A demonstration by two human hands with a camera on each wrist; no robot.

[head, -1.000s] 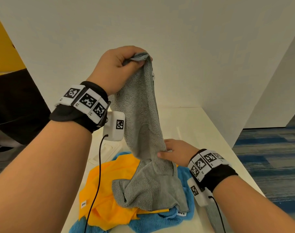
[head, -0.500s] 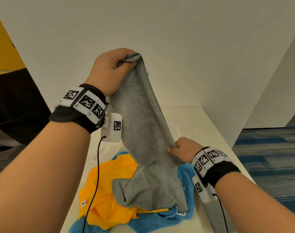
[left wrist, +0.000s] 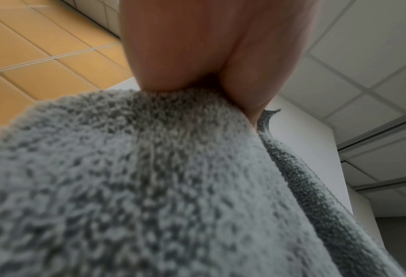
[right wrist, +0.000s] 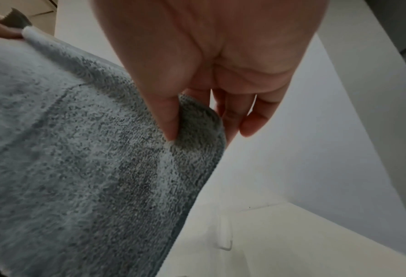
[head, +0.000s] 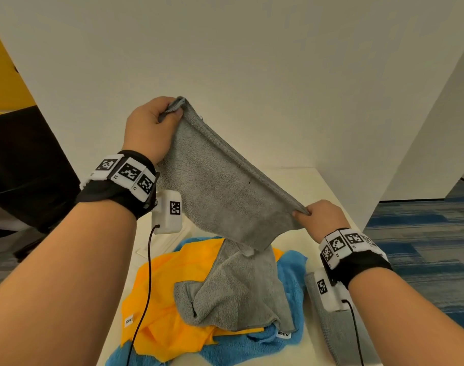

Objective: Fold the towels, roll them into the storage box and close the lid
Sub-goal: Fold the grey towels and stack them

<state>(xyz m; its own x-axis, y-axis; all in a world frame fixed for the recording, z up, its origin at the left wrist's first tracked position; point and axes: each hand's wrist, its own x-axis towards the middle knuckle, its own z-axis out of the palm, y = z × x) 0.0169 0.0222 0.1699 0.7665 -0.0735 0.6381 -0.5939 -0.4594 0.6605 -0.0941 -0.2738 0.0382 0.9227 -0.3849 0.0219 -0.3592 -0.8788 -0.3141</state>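
A grey towel hangs stretched between my two hands above the table. My left hand pinches its upper corner, raised high at the left. My right hand pinches the far end of the same hem, lower and to the right; the right wrist view shows thumb and forefinger on the grey towel. The towel's lower part droops onto a yellow towel and a blue towel heaped on the table. In the left wrist view the grey towel fills the picture below my fingers. No storage box shows.
A white table runs away from me between white partition walls. Another grey cloth lies under my right forearm at the table's right edge. A flat white object lies beyond the heap. Blue carpet is to the right.
My right hand slid along the hem out to the right, and my left hand moved slightly left. The towel went from hanging in a narrow bunch to a spread, taut edge.
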